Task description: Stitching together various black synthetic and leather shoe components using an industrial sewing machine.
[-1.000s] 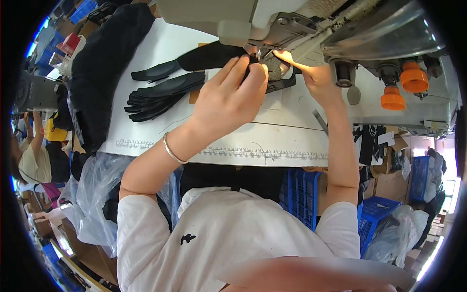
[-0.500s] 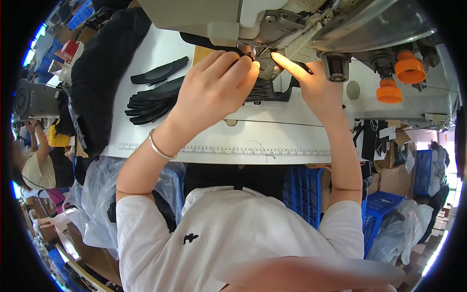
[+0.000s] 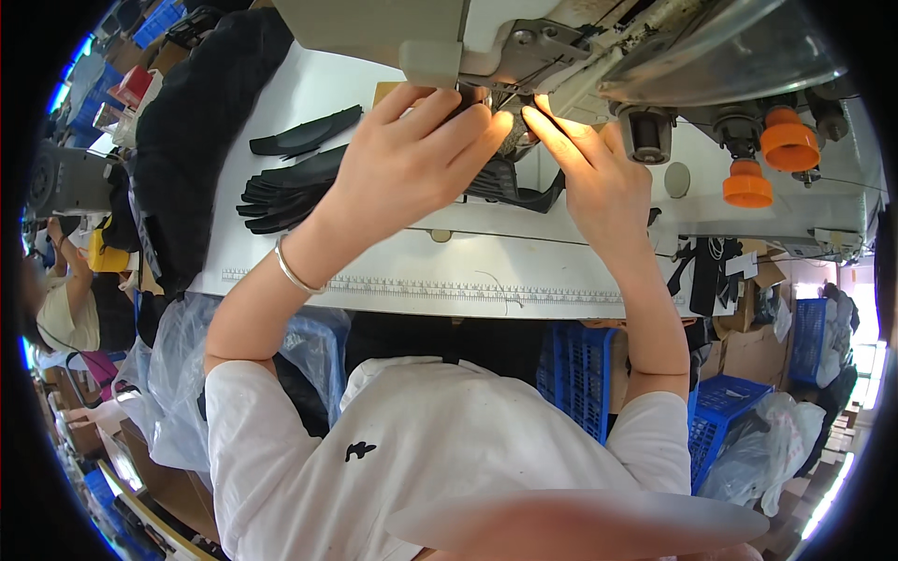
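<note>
Just beyond the fingertips of both hands hangs a pale sewing-machine head [image 3: 365, 42] with grey metal needle parts [image 3: 538, 51], a warm light falling on the spot below. Fingers bent and held close together, the left hand [image 3: 416, 159] reaches up to the left side of that spot; its fingertips partly hide what they press on, so I cannot tell whether it grips anything. From the other side comes the right hand [image 3: 606, 192], loosely half-open, its foremost fingers stretched toward the needle area; whether it pinches something there I cannot tell either.

Between the two hands, nearer the person than the fingertips, lie slim, curved black pieces [image 3: 519, 190], their left ends covered by the left hand. To the left of the left hand, a fanned stack of similar long, tapering black pieces [image 3: 285, 192] rests on the white tabletop [image 3: 543, 248], with more curved black pieces [image 3: 307, 133] just beyond it. Farther left sits a bulky black cloth bundle [image 3: 201, 140]. Below the hands, a printed ruler strip [image 3: 421, 284] runs along the table's near edge. Right of the right hand hang two bright orange, round caps [image 3: 746, 185]. Around the left wrist is a thin silver-coloured bangle [image 3: 293, 275].
</note>
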`<control>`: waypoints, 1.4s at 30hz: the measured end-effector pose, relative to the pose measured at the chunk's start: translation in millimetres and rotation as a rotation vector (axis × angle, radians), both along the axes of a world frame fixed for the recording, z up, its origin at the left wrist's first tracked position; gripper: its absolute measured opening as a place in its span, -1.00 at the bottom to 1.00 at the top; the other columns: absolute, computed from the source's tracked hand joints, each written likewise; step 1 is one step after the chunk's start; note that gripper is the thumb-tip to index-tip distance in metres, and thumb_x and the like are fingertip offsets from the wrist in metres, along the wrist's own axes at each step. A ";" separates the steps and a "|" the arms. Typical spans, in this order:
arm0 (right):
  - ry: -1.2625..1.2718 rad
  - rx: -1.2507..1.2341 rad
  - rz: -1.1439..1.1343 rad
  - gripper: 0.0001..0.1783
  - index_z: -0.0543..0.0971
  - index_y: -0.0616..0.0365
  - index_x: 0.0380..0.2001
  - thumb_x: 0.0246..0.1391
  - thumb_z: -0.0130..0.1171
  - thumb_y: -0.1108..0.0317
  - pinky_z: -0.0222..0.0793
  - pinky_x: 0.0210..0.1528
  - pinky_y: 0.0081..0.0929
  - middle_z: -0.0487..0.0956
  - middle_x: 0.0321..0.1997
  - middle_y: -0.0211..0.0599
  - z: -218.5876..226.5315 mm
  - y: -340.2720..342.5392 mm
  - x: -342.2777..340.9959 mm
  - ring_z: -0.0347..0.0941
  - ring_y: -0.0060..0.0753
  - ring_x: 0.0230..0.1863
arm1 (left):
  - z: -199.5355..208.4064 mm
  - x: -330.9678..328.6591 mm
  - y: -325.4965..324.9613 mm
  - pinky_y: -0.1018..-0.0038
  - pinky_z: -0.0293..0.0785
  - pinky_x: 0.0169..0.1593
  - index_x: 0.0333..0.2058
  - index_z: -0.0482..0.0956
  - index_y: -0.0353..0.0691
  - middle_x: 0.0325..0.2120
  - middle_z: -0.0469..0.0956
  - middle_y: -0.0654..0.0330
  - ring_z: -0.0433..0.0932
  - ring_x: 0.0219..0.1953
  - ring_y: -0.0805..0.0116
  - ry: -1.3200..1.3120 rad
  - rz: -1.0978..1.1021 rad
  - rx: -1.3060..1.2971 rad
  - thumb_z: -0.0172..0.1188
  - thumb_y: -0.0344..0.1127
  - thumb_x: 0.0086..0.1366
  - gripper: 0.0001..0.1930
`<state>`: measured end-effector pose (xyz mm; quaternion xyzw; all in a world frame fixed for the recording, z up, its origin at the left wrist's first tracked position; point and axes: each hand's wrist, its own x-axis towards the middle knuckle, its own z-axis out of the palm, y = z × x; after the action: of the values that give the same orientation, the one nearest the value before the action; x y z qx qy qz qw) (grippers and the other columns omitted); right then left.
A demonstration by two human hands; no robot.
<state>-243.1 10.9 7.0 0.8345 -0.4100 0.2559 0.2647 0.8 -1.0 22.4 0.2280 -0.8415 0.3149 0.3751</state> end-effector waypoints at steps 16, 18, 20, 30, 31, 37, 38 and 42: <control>-0.037 0.088 -0.049 -0.35 0.63 -0.14 0.13 -0.08 0.22 0.60 0.50 -0.35 -0.56 0.56 0.01 -0.55 8.7 21.8 18.3 0.47 -0.46 -0.32 | -17.1 -22.4 25.7 0.35 0.70 -0.04 -0.31 0.65 -0.42 -0.30 0.57 0.09 0.66 -0.20 0.16 0.026 0.225 0.019 0.33 -0.53 0.10 -0.85; -0.015 0.055 -0.059 -0.34 0.62 -0.19 0.15 -0.10 0.25 0.55 0.48 -0.47 -0.61 0.55 -0.17 -0.56 7.5 25.5 21.2 0.47 -0.48 -0.34 | -17.6 -17.6 23.7 0.34 0.71 -0.02 -0.31 0.66 -0.41 -0.29 0.58 0.09 0.66 -0.18 0.16 0.053 0.191 0.056 0.33 -0.54 0.10 -0.84; 0.018 0.018 -0.098 -0.35 0.62 -0.13 0.14 -0.12 0.27 0.54 0.48 -0.48 -0.66 0.56 -0.08 -0.57 6.1 31.6 25.9 0.44 -0.52 -0.37 | -19.1 -12.1 19.3 0.34 0.71 0.00 -0.27 0.68 -0.38 -0.29 0.58 0.10 0.67 -0.17 0.19 0.064 0.124 0.073 0.32 -0.53 0.06 -0.80; 0.063 0.116 -0.249 -0.31 0.53 0.04 0.21 -0.10 0.16 0.64 0.51 -0.38 -0.52 0.50 0.23 -0.37 6.7 52.0 48.9 0.48 -0.45 -0.32 | -8.5 10.9 0.7 0.38 0.71 0.00 -0.18 0.69 -0.31 -0.24 0.59 0.13 0.68 -0.13 0.23 0.011 -0.007 0.125 0.31 -0.49 0.03 -0.69; 0.068 0.124 -0.263 -0.30 0.52 0.07 0.21 -0.11 0.17 0.64 0.51 -0.40 -0.53 0.49 0.23 -0.33 6.5 54.3 51.9 0.49 -0.44 -0.31 | -7.5 14.0 -2.5 0.37 0.71 -0.01 -0.17 0.69 -0.31 -0.23 0.60 0.13 0.69 -0.14 0.23 0.001 -0.044 0.129 0.30 -0.50 0.03 -0.68; 0.071 0.129 -0.290 -0.31 0.48 0.20 0.20 -0.12 0.18 0.66 0.52 -0.43 -0.52 0.46 0.23 -0.18 6.6 60.1 63.1 0.50 -0.39 -0.29 | -2.4 23.0 -10.5 0.38 0.71 -0.10 -0.15 0.69 -0.28 -0.21 0.61 0.14 0.70 -0.19 0.22 0.012 -0.145 0.191 0.29 -0.52 0.01 -0.65; 0.047 0.140 -0.301 -0.31 0.47 0.22 0.20 -0.12 0.18 0.66 0.52 -0.43 -0.51 0.45 0.24 -0.15 6.4 61.1 65.4 0.51 -0.38 -0.29 | -0.9 25.0 -12.5 0.38 0.71 -0.13 -0.14 0.69 -0.27 -0.20 0.62 0.15 0.69 -0.19 0.22 -0.002 -0.167 0.225 0.29 -0.52 -0.01 -0.63; 0.105 0.021 -0.272 -0.39 0.55 0.28 0.09 -0.18 0.22 0.58 0.34 -0.65 -0.70 0.53 0.15 -0.08 3.8 55.5 67.7 0.34 -0.55 -0.44 | -2.1 34.0 -20.5 0.37 0.69 -0.15 -0.12 0.69 -0.24 -0.18 0.63 0.18 0.69 -0.21 0.22 -0.030 -0.204 0.246 0.29 -0.50 -0.03 -0.60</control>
<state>-175.4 66.5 10.8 0.7862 -0.5074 0.1692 0.3094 34.7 -21.5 20.3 0.1809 -0.8980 0.1733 0.3616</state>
